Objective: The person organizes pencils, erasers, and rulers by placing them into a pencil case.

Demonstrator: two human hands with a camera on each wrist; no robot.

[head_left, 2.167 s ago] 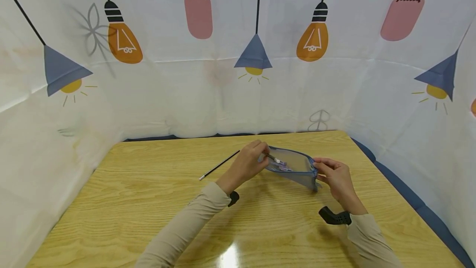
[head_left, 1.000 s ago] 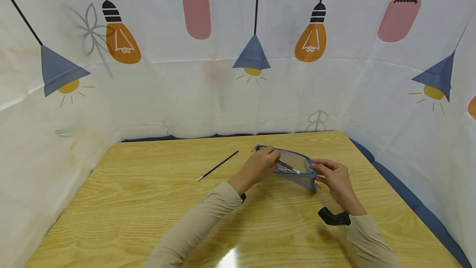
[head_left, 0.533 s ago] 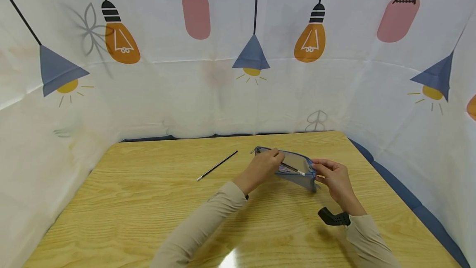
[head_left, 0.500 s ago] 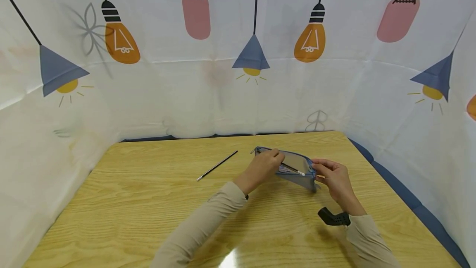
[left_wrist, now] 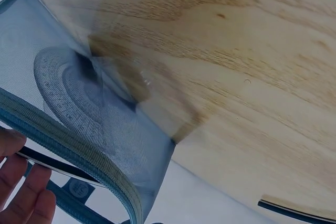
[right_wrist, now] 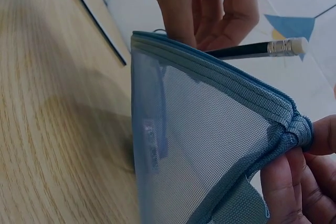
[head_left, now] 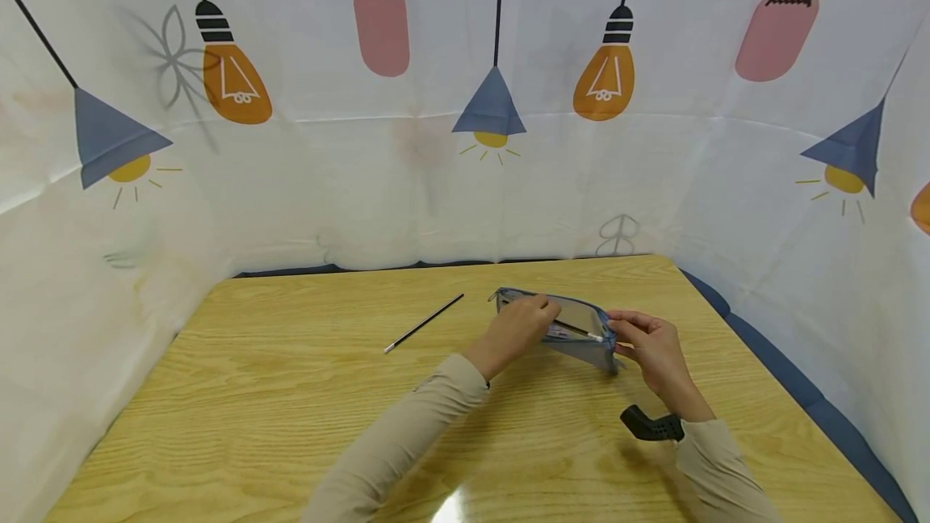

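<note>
My right hand (head_left: pixel 654 349) pinches one end of a blue-edged mesh pencil pouch (head_left: pixel 584 355), whose zipped mouth is spread apart. At that mouth, my left hand (head_left: pixel 514 331) holds a black pencil (right_wrist: pixel 244 51) between thumb and fingers. The pencil lies slanted along the opening, its white eraser end toward my right hand; the other end is mostly hidden by my left hand. Through the mesh in the left wrist view shows a clear, curved piece like a protractor (left_wrist: pixel 68 95). Small purple items (head_left: pixel 559 332) lie inside the pouch, partly covered.
A second black pencil (head_left: pixel 424 324) with a white eraser lies on the wooden table (head_left: pixel 240 394), left of the pouch. Behind the table hangs a white cloth (head_left: pixel 349 184) printed with lamps.
My left hand has moved right along the pouch mouth, bringing the held pencil's eraser end closer to my right hand. My right hand keeps its grip in place.
</note>
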